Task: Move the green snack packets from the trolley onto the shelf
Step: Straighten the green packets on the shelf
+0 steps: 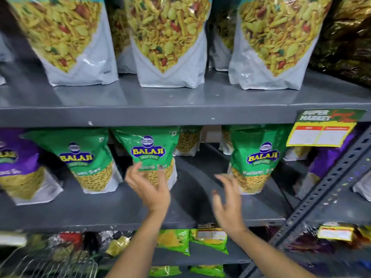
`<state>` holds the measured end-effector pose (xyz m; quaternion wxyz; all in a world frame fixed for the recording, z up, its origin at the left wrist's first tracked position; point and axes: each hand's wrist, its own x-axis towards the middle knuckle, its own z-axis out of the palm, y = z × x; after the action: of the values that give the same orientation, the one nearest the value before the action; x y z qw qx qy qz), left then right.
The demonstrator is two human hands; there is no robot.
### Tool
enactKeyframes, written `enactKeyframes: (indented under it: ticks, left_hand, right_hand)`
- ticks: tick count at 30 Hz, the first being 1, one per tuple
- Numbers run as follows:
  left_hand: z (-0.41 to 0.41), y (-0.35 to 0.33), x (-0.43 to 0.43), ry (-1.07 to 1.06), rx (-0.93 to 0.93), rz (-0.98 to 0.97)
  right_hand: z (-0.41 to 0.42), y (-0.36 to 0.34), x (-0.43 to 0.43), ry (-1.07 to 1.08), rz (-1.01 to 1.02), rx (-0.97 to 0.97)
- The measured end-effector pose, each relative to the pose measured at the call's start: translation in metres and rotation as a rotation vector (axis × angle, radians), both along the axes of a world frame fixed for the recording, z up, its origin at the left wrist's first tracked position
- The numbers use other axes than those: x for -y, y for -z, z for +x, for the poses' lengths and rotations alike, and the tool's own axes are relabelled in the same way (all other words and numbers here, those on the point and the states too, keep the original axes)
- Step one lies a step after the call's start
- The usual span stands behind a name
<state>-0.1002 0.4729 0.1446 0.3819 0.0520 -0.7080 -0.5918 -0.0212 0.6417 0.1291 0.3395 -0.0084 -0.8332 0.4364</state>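
On the middle shelf: we see three green snack packets standing upright in a row, the left packet (86,157), the middle packet (149,155) and the right packet (255,159).
Look of the packets: bright green top, a blue and yellow "BALAJI WAFERS" logo, a picture of thin yellow sev below, and a white bottom edge.
More green packets: we notice others standing behind the front row, partly hidden.
Our left hand (149,187): the fingers are spread open and rest against the lower front of the middle packet; they do not grip it.
Our right hand (227,201): the fingers are open and a little curled, holding nothing; it is in the gap between the middle packet and the right packet, near the right one.
Middle shelf (120,209): grey metal; it also holds a purple packet (18,163) at the far left.
Upper shelf (160,109): it carries large white pouches (168,41) with a picture of a yellow snack mix.
Trolley (50,263): we see only blurred wire at the bottom left; its contents we cannot tell.
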Motion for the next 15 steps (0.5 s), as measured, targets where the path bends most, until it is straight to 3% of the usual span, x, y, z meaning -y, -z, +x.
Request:
enactKeyframes:
  ticks: [2, 6, 10, 15]
  left_hand:
    - [-0.016, -0.008, 0.026, 0.011, 0.123, 0.046]
    - [-0.038, -0.006, 0.041, 0.383, 0.423, 0.207]
    - [-0.039, 0.008, 0.045, 0.404, 0.491, 0.121]
    - [-0.035, 0.014, 0.035, 0.368, 0.498, 0.054]
  right_hand:
    - [-0.031, 0.01, 0.026, -0.137, -0.036, 0.191]
    - [-0.089, 0.0, 0.066, -0.323, -0.206, 0.533]
    - [-0.114, -0.003, 0.081, -0.38, -0.333, 0.538]
    - [-0.106, -0.003, 0.066, -0.356, -0.304, 0.514]
